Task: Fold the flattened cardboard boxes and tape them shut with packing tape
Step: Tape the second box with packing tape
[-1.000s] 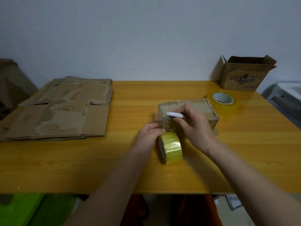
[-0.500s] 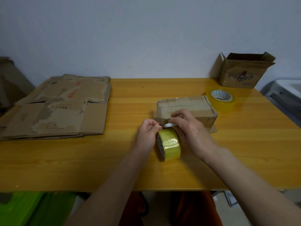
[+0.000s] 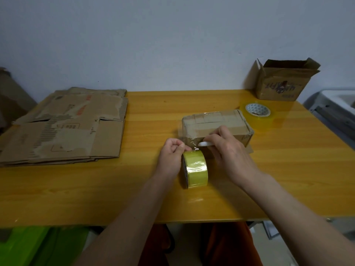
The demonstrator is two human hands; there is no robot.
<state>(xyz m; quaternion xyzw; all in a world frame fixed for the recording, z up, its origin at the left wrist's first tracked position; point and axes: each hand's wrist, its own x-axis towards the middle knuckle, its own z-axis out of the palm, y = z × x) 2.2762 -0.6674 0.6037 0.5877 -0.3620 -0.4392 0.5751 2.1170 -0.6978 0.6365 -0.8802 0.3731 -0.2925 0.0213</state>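
Taping looks nearly finished on 1 folded box (image 3: 215, 124) mid-desk, left hand (image 3: 172, 158) gripping the tape roll (image 3: 195, 167), right hand (image 3: 228, 150) pinching a white cutter (image 3: 205, 144), flattened boxes (image 3: 65, 127) waiting far left.

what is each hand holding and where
Left hand pinches the tape roll at its top edge; right hand grips a small white tool by its rear.

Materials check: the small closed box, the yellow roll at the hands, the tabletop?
Small closed box: brown corrugated cardboard, matte, with glossy clear tape strips on top. Yellow roll: looks like clear plastic packing tape, shiny highlights. Tabletop: wood-grain surface, glossy orange finish; solid wood or laminate, cannot tell.
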